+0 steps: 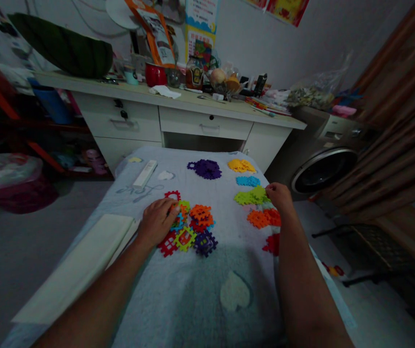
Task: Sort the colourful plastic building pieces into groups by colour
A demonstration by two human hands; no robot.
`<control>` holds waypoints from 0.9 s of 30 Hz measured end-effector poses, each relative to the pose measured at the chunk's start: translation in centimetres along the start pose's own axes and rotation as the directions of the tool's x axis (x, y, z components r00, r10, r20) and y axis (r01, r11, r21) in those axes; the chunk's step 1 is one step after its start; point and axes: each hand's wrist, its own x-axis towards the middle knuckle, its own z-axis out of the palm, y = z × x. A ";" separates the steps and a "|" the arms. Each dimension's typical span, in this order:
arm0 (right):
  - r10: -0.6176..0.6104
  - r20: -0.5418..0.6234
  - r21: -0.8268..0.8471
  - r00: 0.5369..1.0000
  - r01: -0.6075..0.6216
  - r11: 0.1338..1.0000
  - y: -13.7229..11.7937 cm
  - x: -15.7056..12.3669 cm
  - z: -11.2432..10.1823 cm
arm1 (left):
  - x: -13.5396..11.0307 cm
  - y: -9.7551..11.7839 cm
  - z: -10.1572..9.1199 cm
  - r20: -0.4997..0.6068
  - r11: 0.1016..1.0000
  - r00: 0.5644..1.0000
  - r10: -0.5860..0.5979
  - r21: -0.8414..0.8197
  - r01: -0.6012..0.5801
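My left hand [158, 221] reaches over the left side of a mixed pile of flat plastic interlocking pieces. Its fingers are curled together, and what they hold is hidden. In that pile are a dark purple piece [205, 242], an orange one [200, 212], a yellow-green one [185, 239] and a red one [168, 244]. At the right edge of a lime green pile [249, 196], my right hand [279, 195] is closed with its fingertips pinched on a green interlocking piece. Single-colour piles lie around it: blue [248, 181], yellow [242, 166], orange [258, 219] and red [273, 244].
A purple pile [207, 168] lies at the far side of the cloth-covered table [229, 314]. On the left are a white remote control [145, 174] and a long white box [80, 266]. Behind stands a cluttered white cabinet [127, 118], with a washing machine [316, 154] to its right.
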 end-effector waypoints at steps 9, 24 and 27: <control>0.044 -0.028 -0.147 0.999 -0.048 0.988 0.4 -0.8 0.3 | 0.0 0.4 -0.2 0.005 1.000 1.000 -0.005 0.003 0.005; -0.606 0.294 0.292 0.739 0.534 0.793 -11.3 -10.5 3.5 | 0.0 0.4 -0.1 -0.003 1.000 1.000 0.013 0.006 -0.013; -0.626 0.274 0.298 0.730 0.554 0.777 -11.9 -11.7 5.0 | 0.0 0.4 -0.2 -0.009 1.000 1.000 0.013 0.006 -0.013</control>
